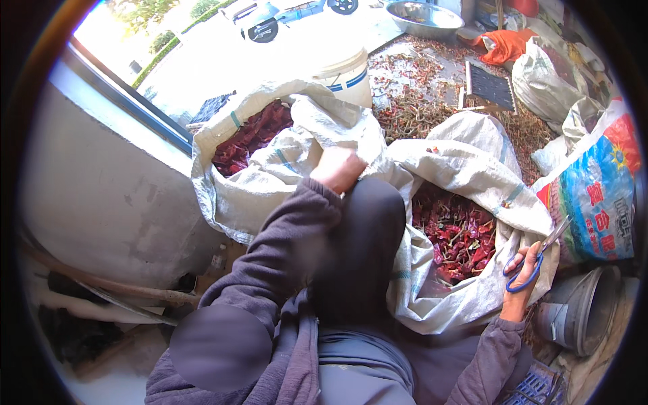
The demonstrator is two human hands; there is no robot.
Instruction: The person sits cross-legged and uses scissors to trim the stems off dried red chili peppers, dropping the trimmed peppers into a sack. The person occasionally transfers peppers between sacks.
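Observation:
My right hand [524, 271] has its fingers through the blue handles of a pair of scissors [537, 263], whose metal blades point up and away. It is at the right side of a white woven sack [455, 157] holding dried red chillies [458, 238], many with stems. My left hand [338, 168], blurred and curled, is against the folded side of another white woven sack [223, 202], just beyond my knee. Its fingertips are hidden, so I cannot tell whether it grips the cloth. Darker red dried chillies [258, 131] fill that sack's opening.
A white bucket [349, 81] stands behind the sacks. Chilli stems [420, 119] litter the floor around a low folding stool [488, 88]. At right are a printed fertiliser sack [597, 197] and a tipped dark bucket [582, 309]. A metal basin [425, 25] is farther back; a wall [121, 182] borders the left.

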